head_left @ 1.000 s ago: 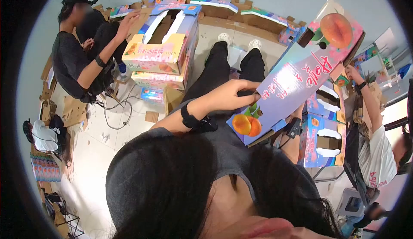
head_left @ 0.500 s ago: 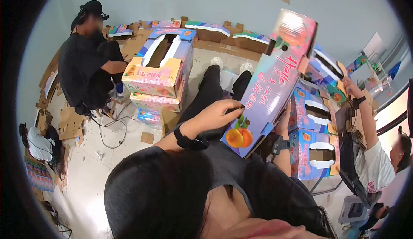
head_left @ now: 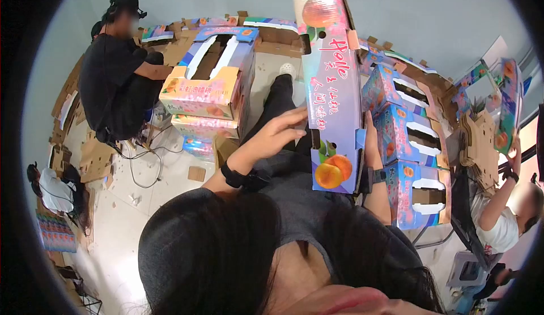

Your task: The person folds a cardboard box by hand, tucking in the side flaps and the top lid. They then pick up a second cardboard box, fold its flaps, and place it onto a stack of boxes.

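The long pink-and-lavender cardboard carton printed with peaches [head_left: 334, 99] was directly in front of the wearer's body, between the two hands. Its long axis ran forward from near the wearer's torso, the far end angled slightly left, and its broad lettered face was turned up to the head camera. The wearer's left hand [head_left: 280, 132] lay to the left of the carton's middle, loosely open, fingers stretched toward the near-left edge; the fingertips were at that edge, though whether they pressed on it could not be told. The wearer's right hand [head_left: 371, 142] was the closer of the two, set along the carton's right side with its forearm beside the lower end; most of its fingers were hidden, so how far they were closed could not be told. To the right, just beyond that hand, stood a row of blue-and-pink cardboard boxes with white-edged top openings [head_left: 402, 196]. To the left, beyond the left hand, rose a stack of yellow, pink and blue fruit boxes [head_left: 201, 101] on the pale tiled floor [head_left: 124, 213]. At the far right, a co-worker's raised hand [head_left: 514, 148] held another printed carton [head_left: 509, 105].
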Motion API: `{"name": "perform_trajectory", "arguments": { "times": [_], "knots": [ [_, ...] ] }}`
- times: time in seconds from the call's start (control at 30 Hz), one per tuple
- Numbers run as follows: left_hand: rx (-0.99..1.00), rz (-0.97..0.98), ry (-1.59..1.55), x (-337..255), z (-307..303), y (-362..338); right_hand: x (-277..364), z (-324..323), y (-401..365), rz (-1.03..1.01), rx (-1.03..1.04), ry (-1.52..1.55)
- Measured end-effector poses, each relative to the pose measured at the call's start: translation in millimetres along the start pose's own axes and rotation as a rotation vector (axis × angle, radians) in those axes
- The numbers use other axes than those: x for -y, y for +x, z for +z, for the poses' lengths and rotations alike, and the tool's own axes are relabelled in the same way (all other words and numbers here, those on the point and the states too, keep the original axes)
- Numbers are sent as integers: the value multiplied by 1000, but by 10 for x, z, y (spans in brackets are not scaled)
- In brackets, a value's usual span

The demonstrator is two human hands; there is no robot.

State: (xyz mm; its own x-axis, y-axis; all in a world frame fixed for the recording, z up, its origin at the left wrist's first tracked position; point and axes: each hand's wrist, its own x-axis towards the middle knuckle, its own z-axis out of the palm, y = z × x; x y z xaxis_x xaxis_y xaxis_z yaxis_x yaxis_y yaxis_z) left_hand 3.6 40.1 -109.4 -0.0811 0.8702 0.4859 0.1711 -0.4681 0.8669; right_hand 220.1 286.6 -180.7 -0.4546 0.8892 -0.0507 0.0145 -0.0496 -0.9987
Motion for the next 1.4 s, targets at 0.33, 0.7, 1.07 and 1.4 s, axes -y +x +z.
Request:
{"name": "perform_trajectory", "arguments": {
  "times": [0.33, 0.7, 1.07, 1.4],
  "knots": [
    [-468, -136, 47, 125, -461, -14, -313, -77, 399, -36, 48, -227],
    [-573, -254, -47, -201, -597, 424, -268, -41, 258, -61, 2, -159],
    [-429, -462, -105, -72, -831, 690, -308, -36, 303, -68, 38, -136],
    [-338, -750, -175, -313, -805, 401, -326, -105, 274, -300, -33, -181]
  ]
}}
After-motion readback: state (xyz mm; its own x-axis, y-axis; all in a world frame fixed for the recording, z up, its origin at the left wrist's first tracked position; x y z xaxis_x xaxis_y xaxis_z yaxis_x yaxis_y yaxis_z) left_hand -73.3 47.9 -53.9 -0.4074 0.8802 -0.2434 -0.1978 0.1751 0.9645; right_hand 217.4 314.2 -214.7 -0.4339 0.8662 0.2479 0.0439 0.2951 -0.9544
